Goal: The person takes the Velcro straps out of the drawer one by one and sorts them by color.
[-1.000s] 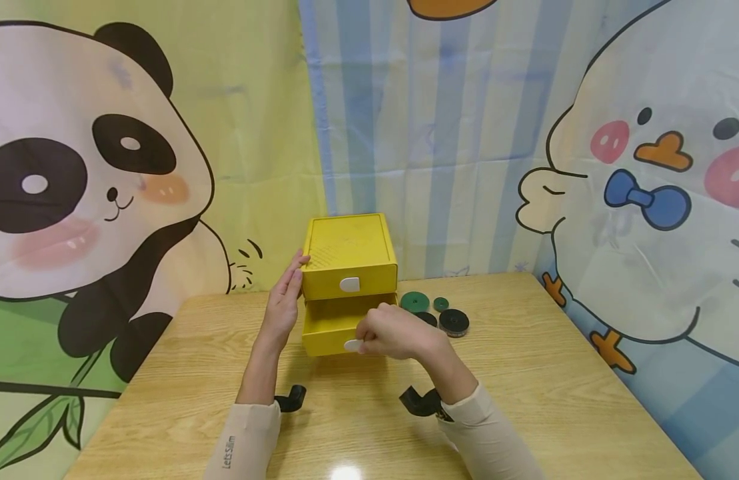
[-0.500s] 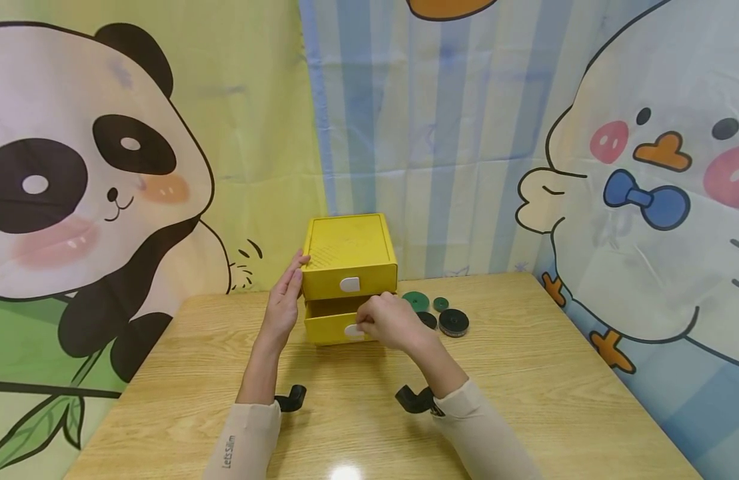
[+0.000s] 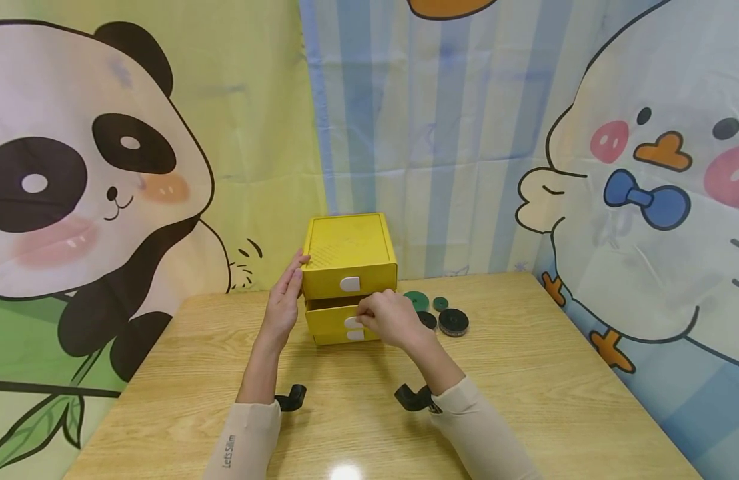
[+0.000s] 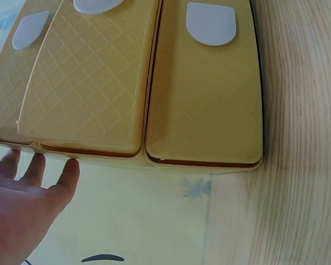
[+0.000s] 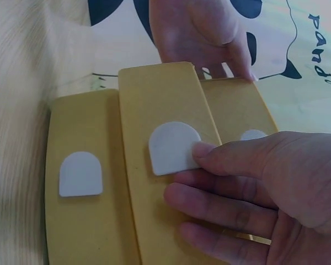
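Note:
A small yellow drawer cabinet [image 3: 348, 240] with three stacked drawers stands at the back of the table. Its middle drawer [image 5: 149, 94] juts out slightly past the others, leaving a dark gap along its top. My right hand [image 3: 393, 319] pinches the white handle [image 5: 174, 148] of that drawer between thumb and index finger, the other fingers loosely bent below. Fairly straight fingers of my left hand [image 3: 280, 310] rest against the cabinet's left side near the top drawer [image 3: 321, 284]. Beneath the middle drawer, the bottom drawer [image 4: 209, 99] sits flush in the cabinet.
Right of the cabinet lie a large green disc [image 3: 417, 301], a small green disc [image 3: 440, 304] and two black discs, one [image 3: 454, 323] fully visible and one partly behind my right hand. A printed curtain [image 3: 381, 133] hangs behind the wooden table [image 3: 345, 413].
My right hand has pushed the middle drawer back most of the way into the cabinet, so the bottom drawer's handle now shows. The left hand has stayed in place.

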